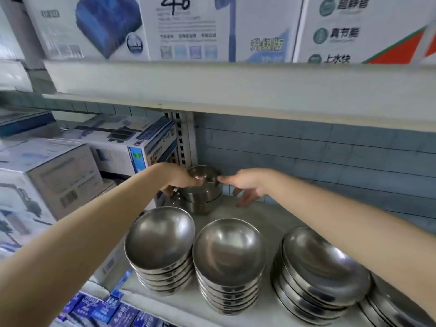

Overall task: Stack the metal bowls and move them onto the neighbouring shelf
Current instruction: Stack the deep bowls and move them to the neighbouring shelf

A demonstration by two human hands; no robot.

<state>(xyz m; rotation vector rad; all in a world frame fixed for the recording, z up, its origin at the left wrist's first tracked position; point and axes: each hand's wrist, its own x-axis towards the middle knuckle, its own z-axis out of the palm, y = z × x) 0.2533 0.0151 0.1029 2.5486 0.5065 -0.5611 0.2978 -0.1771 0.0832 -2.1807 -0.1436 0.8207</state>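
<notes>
Both arms are reaching to the back of the shelf [271, 223], where a small stack of bowls [203, 194] sits by the tiled wall. The left hand [177, 178] pinches the top bowl's rim, while the right hand [247, 185] hangs just beside it, fingers spread, holding nothing. Three taller stacks [228, 263] sit up front.

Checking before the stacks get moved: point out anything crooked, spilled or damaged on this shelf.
Nothing spilled or visibly damaged. The front left stack leans left, its top bowl tilted. The small back stack, between left hand and right hand, has its top bowl sitting askew.
</notes>
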